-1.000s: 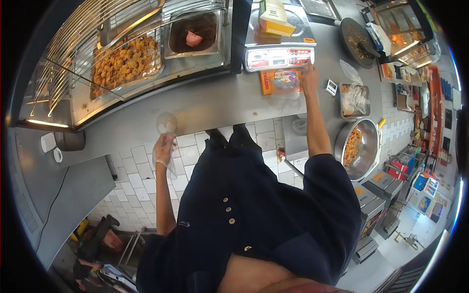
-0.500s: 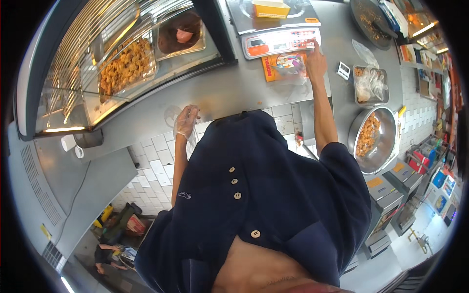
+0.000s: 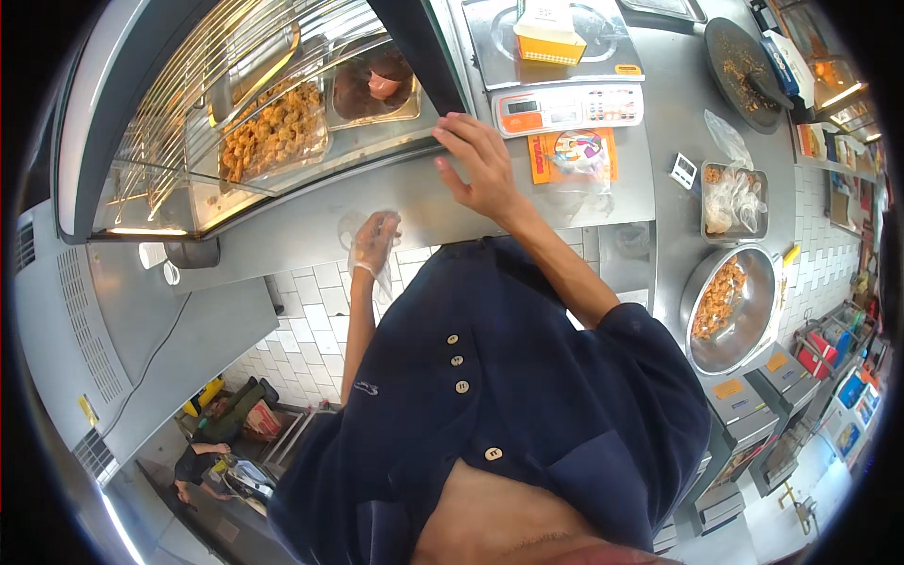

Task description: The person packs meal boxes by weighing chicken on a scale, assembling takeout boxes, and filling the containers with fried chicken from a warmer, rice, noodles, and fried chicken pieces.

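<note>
My right hand [image 3: 482, 169] is bare, its fingers stretched out at the near right corner of the glass display case [image 3: 339, 155]. The fingertips are at the dark frame; whether they touch it I cannot tell. In a clear plastic glove, my left hand [image 3: 373, 241] is at the counter's front edge with its fingers curled. Loose clear plastic shows beside them; what they hold, if anything, is hidden. Inside the case are a tray of fried chicken pieces [image 3: 273, 132] and a darker tray [image 3: 350, 87] with a pinkish piece on it.
A scale [image 3: 570, 108] bears a yellow food box [image 3: 551, 45]. In front of it lies an orange printed packet [image 3: 576, 155]. To the right are a tray with plastic bags [image 3: 734, 234], a steel bowl [image 3: 692, 325] of chicken pieces and a dark round pan [image 3: 725, 52].
My right hand has left the scale's keypad, moving left to the display case's corner and spreading its fingers. The view has shifted slightly; my left hand stays by the counter edge.
</note>
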Demonstrator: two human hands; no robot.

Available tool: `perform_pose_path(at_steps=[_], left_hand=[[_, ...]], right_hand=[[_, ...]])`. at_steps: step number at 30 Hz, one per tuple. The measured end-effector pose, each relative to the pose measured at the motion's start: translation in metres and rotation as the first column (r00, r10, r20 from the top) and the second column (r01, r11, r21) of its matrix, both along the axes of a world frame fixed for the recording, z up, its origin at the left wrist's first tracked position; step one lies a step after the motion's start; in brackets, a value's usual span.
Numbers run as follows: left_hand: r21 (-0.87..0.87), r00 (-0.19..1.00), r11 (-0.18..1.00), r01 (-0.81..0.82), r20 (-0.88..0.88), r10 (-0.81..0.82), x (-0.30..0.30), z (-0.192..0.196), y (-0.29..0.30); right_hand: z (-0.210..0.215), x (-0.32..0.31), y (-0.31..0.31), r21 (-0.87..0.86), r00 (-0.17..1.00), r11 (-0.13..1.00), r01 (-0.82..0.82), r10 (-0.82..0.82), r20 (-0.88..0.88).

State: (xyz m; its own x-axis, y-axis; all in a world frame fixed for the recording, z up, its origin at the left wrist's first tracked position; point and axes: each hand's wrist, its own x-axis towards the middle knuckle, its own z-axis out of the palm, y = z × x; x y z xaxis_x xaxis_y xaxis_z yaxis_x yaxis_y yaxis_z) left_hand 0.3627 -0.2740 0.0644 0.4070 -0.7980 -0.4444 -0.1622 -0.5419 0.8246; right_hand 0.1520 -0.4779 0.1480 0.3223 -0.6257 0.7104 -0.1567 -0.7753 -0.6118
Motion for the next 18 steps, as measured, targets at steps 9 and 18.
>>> perform_pose_path(at_steps=[9, 18], left_hand=[[0.056, 0.962, 0.967, -0.248, -0.107, 0.252, 0.006, -0.026, 0.060], [0.064, 0.990, 0.988, -0.138, -0.026, 0.140, -0.001, -0.027, 0.024]], right_hand=[[-0.122, -0.137, -0.077, 0.078, 0.645, 0.655, 0.752, -0.706, -0.293], [-0.156, -0.195, -0.101, 0.098, 0.496, 0.597, 0.796, -0.551, -0.671]])
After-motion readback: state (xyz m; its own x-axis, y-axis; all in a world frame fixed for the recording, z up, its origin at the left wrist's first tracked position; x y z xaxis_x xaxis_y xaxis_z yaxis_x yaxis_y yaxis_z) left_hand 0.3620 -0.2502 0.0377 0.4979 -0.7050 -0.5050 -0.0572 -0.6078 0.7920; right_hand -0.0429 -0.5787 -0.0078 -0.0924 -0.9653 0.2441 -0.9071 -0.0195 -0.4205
